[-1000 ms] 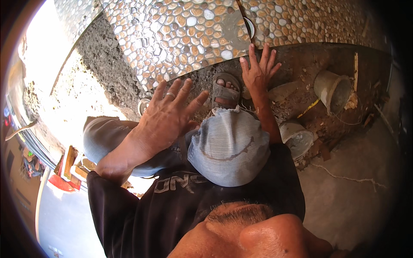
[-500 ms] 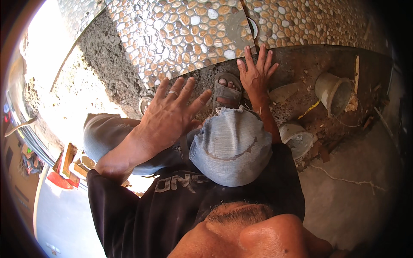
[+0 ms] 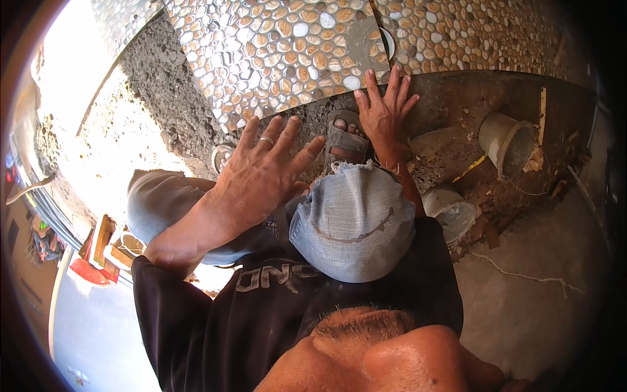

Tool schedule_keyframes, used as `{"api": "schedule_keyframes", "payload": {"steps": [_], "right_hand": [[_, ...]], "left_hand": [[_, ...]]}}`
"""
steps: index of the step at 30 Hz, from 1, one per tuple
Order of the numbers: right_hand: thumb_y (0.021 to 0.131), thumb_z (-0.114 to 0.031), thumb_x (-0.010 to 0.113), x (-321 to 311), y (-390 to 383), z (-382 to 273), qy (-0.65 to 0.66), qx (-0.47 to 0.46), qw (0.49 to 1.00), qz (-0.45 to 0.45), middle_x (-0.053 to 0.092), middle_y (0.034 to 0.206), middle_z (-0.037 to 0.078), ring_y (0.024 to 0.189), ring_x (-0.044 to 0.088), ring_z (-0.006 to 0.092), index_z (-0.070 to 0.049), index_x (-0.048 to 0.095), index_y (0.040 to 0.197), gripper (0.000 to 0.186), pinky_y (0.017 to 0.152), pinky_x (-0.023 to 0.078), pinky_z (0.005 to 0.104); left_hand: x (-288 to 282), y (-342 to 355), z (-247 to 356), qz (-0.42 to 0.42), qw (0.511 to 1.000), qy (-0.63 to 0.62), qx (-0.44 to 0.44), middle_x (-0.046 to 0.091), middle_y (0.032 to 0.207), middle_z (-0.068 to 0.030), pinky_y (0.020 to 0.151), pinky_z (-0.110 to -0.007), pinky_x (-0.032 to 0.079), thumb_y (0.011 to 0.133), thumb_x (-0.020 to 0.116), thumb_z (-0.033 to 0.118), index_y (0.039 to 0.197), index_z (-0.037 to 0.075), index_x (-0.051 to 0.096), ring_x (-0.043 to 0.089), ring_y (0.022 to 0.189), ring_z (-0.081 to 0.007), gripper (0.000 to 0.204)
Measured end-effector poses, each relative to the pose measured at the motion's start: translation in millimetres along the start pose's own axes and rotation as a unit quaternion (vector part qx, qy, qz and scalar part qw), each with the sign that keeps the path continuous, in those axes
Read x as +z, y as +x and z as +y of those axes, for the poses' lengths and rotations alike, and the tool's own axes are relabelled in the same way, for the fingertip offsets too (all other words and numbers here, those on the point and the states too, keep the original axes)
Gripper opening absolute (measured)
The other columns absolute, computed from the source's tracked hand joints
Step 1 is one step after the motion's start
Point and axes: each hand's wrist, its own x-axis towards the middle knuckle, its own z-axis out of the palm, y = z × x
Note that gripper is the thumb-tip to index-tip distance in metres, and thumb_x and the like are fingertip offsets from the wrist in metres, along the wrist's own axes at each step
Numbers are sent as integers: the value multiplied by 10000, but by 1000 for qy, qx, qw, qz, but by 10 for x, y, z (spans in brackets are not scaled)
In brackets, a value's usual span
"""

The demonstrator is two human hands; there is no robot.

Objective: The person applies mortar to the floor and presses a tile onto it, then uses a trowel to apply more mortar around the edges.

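Note:
A large pebble-patterned tile (image 3: 281, 59) lies ahead of me, with a grey mortar smear near its right corner. My left hand (image 3: 258, 163), a ring on one finger, is spread open with its fingertips at or just over the tile's near edge; I cannot tell whether they touch. My right hand (image 3: 384, 114) is farther right, fingers spread, fingertips by the near edge where this tile meets a second pebble-patterned tile (image 3: 457, 39). Neither hand holds anything. At the joint between the tiles a round whitish rim (image 3: 388, 44) is partly hidden.
Rough grey mortar (image 3: 157, 85) borders the tile on the left. To the right stand two mortar-stained buckets, one tipped (image 3: 506, 144) and one nearer (image 3: 450, 212), beside a yellow strip (image 3: 470, 168). My sandalled foot (image 3: 346, 137) is between my hands. Cables and wood pieces (image 3: 101, 242) lie at left.
My right hand has shifted slightly left and its fingers have changed their spread a little. The left hand stays nearly in place, still open.

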Motion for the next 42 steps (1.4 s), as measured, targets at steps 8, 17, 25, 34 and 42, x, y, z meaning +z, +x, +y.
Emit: {"api": "schedule_keyframes", "payload": {"steps": [8, 17, 25, 34, 42], "right_hand": [[939, -492, 520, 9, 46, -78, 15, 6, 1000, -12, 217, 1540, 218, 1412, 162, 491, -206, 526, 1367, 515, 1013, 163, 774], [962, -475, 481, 46, 105, -160, 25, -13, 999, -16, 213, 1543, 225, 1418, 143, 494, -172, 510, 1379, 517, 1013, 128, 781], [965, -472, 471, 122, 253, -279, 58, -25, 998, -21, 165, 1561, 219, 1439, 59, 478, -161, 508, 1379, 519, 1022, 41, 783], [938, -363, 569, -159, 395, -329, 191, -41, 978, 67, 252, 1533, 226, 1431, 150, 457, -95, 654, 1187, 375, 1103, 144, 655], [887, -146, 623, -1014, -573, 659, 506, 213, 836, -16, 478, 1418, 183, 1339, 413, 345, 47, 681, 821, 212, 1058, 371, 417]], "left_hand": [[3, -1, 1, 4, 1000, 1, 3, 427, 1404, -183, 1135, -523, 285, 794, 734, 336, 1461, 209, 358, 416, 1320, -322, 776], [1, -4, 8, 6, 1000, -1, 4, 423, 1409, -189, 1132, -529, 288, 797, 735, 318, 1455, 204, 368, 409, 1327, -326, 762], [2, -23, 0, 2, 1000, -1, -1, 417, 1415, -187, 1135, -529, 283, 805, 729, 322, 1460, 205, 361, 400, 1334, -327, 761], [-46, 13, 17, 1, 1000, 4, 6, 420, 1415, -185, 1125, -533, 292, 805, 728, 306, 1447, 190, 389, 404, 1330, -334, 735], [-35, -13, 32, 12, 1000, 5, 14, 427, 1409, -185, 1118, -526, 294, 804, 725, 293, 1436, 176, 399, 409, 1325, -332, 722]]}}
